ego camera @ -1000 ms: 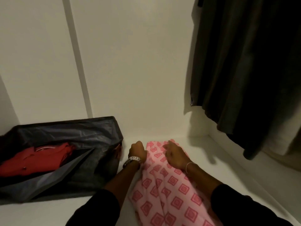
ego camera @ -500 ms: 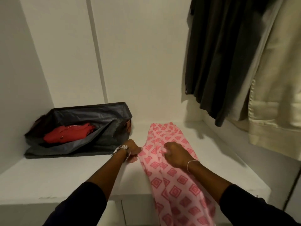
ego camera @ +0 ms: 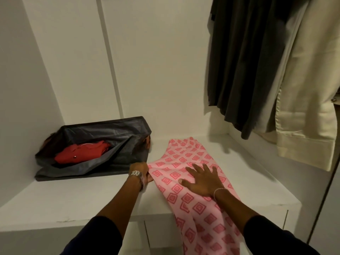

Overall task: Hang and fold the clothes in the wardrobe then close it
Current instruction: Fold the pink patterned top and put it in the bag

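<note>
The pink patterned cloth [ego camera: 185,173] lies across the white shelf [ego camera: 73,197], its near end hanging over the front edge; no writing can be read anywhere. The right hand [ego camera: 201,179] presses flat on it, fingers spread, its grip open. The left hand [ego camera: 141,172] meets the cloth's left edge and seems to pinch it, though the fingers are mostly hidden. Bare shelf lies on both sides. Farther left sits a dark bag [ego camera: 103,144] holding a red garment [ego camera: 82,151]. Dark [ego camera: 244,67] and cream clothes [ego camera: 309,89] hang at right.
</note>
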